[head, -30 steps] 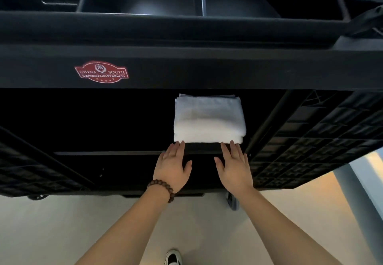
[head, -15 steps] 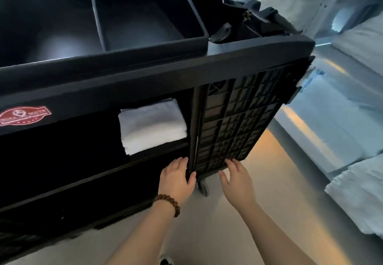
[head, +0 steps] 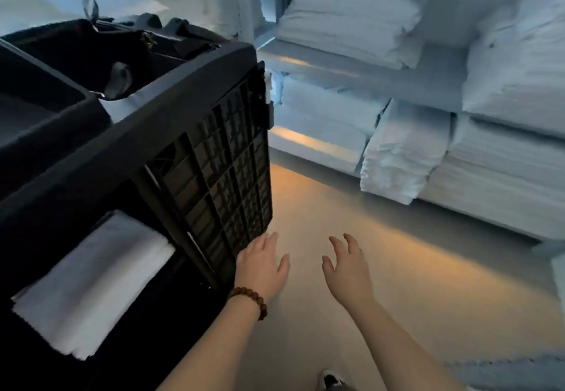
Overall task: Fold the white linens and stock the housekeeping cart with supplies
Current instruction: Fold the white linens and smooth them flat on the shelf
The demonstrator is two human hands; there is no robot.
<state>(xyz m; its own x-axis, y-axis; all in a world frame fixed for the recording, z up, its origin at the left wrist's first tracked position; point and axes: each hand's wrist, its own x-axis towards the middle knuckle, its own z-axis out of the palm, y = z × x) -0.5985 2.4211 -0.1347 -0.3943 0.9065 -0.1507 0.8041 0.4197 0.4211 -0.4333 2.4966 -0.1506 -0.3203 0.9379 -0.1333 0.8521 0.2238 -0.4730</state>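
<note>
The view has been swung away from the cart's front, and both hands have been drawn off the shelf edge. The folded white towel point(head: 91, 283) is left behind at 8 o'clock, lying flat in the open shelf of the cart point(head: 183, 90), well apart from the right hand and touched by neither. A second ago fingertips were set against its front edge. That contact is gone, so the placement is judged finished.

The left hand point(head: 261, 263), marked by a bead bracelet point(head: 249, 299), is seen at 6 o'clock just beside the lower corner of the lattice side panel point(head: 220, 176). Its fingers are relaxed and nearly straight and nothing is held. Whether the panel is actually touched cannot be told. The right hand point(head: 347, 271) is carried over the floor point(head: 397, 268), fingers spread apart and loosely bent, also empty.

At 2 o'clock the shelved linen stacks point(head: 351, 20) have been brought into view, with a leaning bundle point(head: 403, 152) tipped out at 3 o'clock. The turn is read as a move toward fresh stock. One towel is stowed, and the top bin point(head: 36, 109) at 9 o'clock looks dark, with nothing made out inside. The task is judged early. A next pick would call for a two-handed lift, with care that neighbouring piles are not dragged down.
</note>
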